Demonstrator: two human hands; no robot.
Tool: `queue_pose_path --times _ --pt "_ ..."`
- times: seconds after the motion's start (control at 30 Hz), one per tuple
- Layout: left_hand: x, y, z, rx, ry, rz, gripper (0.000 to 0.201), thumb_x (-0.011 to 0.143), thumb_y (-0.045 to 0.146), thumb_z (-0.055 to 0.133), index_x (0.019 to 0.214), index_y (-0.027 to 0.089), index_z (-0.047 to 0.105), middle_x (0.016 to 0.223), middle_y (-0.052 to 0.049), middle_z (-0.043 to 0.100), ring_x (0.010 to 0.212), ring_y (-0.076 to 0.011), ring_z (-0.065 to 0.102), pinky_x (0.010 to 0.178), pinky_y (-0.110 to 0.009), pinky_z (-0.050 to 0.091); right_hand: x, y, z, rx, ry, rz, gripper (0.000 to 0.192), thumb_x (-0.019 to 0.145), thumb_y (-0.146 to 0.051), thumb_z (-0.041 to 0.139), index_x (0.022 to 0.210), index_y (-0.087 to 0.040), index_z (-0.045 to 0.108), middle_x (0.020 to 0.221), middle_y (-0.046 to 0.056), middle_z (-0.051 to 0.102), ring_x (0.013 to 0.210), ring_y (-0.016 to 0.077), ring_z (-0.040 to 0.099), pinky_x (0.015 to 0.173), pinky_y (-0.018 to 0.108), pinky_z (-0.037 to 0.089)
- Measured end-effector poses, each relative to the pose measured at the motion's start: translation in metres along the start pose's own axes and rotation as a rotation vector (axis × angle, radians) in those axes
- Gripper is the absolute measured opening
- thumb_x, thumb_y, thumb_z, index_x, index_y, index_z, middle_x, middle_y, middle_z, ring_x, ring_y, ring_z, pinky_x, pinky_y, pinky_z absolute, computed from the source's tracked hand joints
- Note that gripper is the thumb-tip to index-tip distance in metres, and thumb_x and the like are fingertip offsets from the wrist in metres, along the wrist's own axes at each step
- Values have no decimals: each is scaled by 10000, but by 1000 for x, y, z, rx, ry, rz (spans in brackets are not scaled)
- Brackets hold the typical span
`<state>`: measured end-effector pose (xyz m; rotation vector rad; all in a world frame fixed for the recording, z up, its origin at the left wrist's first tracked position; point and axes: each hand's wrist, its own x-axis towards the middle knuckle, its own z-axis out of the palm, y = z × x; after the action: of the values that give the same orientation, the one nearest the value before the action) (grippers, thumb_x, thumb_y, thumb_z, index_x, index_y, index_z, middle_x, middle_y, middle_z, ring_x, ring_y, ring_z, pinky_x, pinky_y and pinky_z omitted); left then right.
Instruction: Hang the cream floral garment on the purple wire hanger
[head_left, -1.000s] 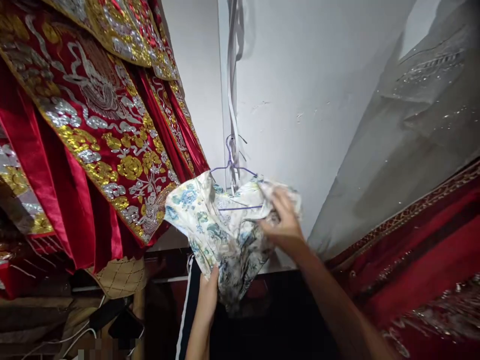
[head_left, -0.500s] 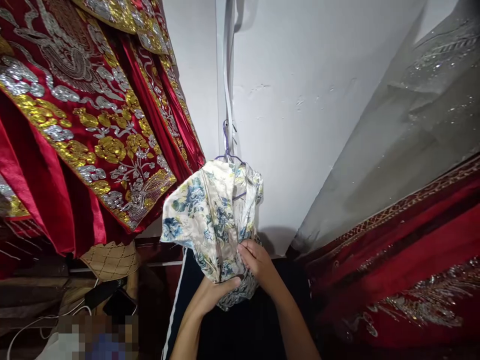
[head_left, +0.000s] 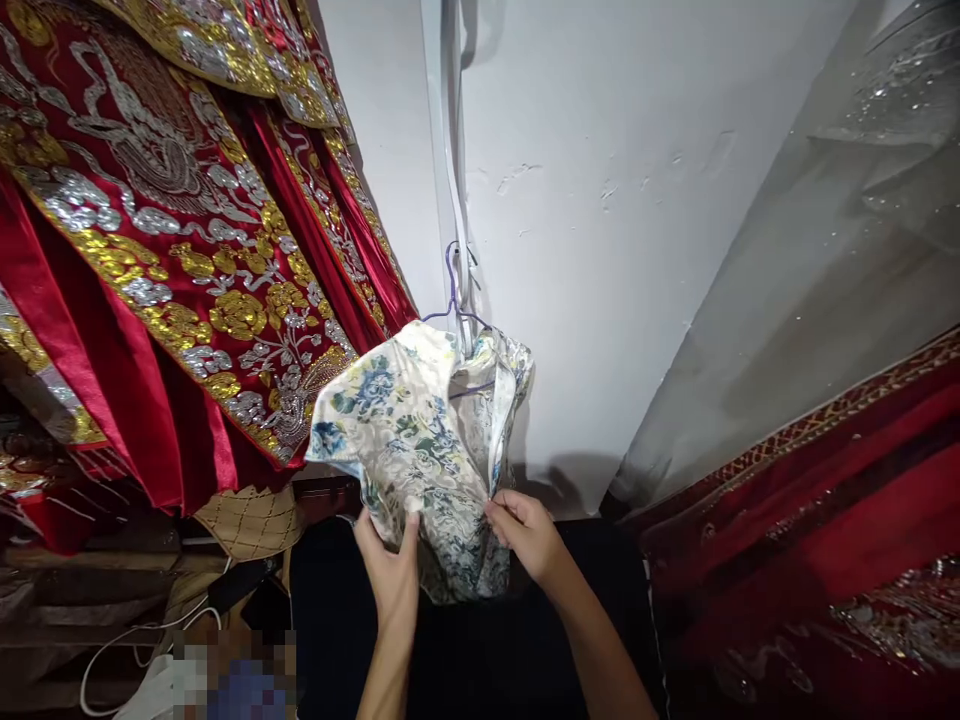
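Note:
A short-sleeved floral shirt (head_left: pixel 409 425), cream with blue and green flowers, hangs from a purple hanger (head_left: pixel 451 300) with its front parted at the neck. My left hand (head_left: pixel 390 570) grips the garment's lower left side, thumb on the front and the fingers partly hidden by the cloth. Between the thumb and fingertips of my right hand (head_left: pixel 525 530) the front edge is pinched, low on the opening.
Red costumes with gold and silver embroidery (head_left: pixel 247 310) hang at left. A white strip (head_left: pixel 450 150) runs down the pale wall (head_left: pixel 585 250). Sheer sparkly fabric (head_left: pixel 757 310) and red cloth (head_left: pixel 825 520) are at right. A white cable (head_left: pixel 97 650) lies lower left.
My left hand has moved left and up from the hem to the shirt's side. The front has spread wider at the neck. My right hand keeps its pinch, slightly lower and further right.

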<state>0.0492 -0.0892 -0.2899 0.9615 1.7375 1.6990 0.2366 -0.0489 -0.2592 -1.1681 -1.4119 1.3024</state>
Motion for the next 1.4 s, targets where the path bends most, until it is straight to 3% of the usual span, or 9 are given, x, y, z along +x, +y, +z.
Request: queue_pose_path --times 0.1,0.2,0.3,0.43,0.87,1.0,1.17,1.27,1.4 --pt "-11 -5 13 100 170 281 707 846 436 716 1444 224 405 1478 -167 403 1382 -325 439 1163 -484 363 -2 -6 7 60 -55 31 361 877 -473 595 653 -196 540 491 -33 481 479 121 415 524 267 305" --pt "-21 1 26 134 -101 382 411 875 391 672 1237 215 590 1319 -142 541 1291 -315 510 1105 -453 407 -3 -14 20 95 -161 39 368 877 -453 598 626 -187 556 450 -38 475 440 106 404 512 256 312" --pt "-21 8 35 62 -380 243 211 948 394 550 983 211 650 978 -78 648 956 -243 629 863 -352 503 -7 -19 29 102 -214 73 380 884 -459 575 622 -184 584 409 -30 488 396 106 402 481 248 310" --pt "-19 9 41 46 -471 248 262 958 389 533 770 208 564 769 -31 576 746 -190 563 688 -288 447 -8 -31 23 119 -89 67 374 866 -475 587 646 -175 633 402 -15 515 380 109 411 457 246 321" --pt "-33 -4 73 80 -670 305 270 965 367 516 746 211 492 716 -16 523 707 -177 519 669 -285 408 71 -183 -15 258 176 -335 327 863 -439 653 739 -137 669 463 -21 560 384 61 380 410 199 266" --pt "-9 40 67 10 -728 343 118 940 316 590 924 201 614 822 -33 638 810 -188 607 796 -307 472 58 -171 -13 233 147 -355 294 908 -387 598 737 -154 646 469 -24 553 414 69 420 425 192 284" --pt "43 147 59 -142 -435 625 371 986 306 556 1346 218 554 946 -45 671 863 -171 625 848 -315 501 41 -172 -9 128 135 -411 273 929 -325 567 714 -168 631 492 -28 540 458 81 447 475 204 337" --pt "62 194 61 -39 -417 861 231 994 281 554 1183 209 665 1019 -65 692 917 -173 633 844 -302 497 41 -179 -6 74 133 -476 279 932 -334 575 712 -172 635 496 -28 529 469 91 459 492 219 350" --pt "74 214 60 19 -299 1033 134 984 246 573 929 178 676 892 -39 682 851 -152 623 804 -274 486 63 -157 -6 30 157 -451 295 909 -376 591 697 -174 627 481 -31 520 444 98 424 468 239 310"
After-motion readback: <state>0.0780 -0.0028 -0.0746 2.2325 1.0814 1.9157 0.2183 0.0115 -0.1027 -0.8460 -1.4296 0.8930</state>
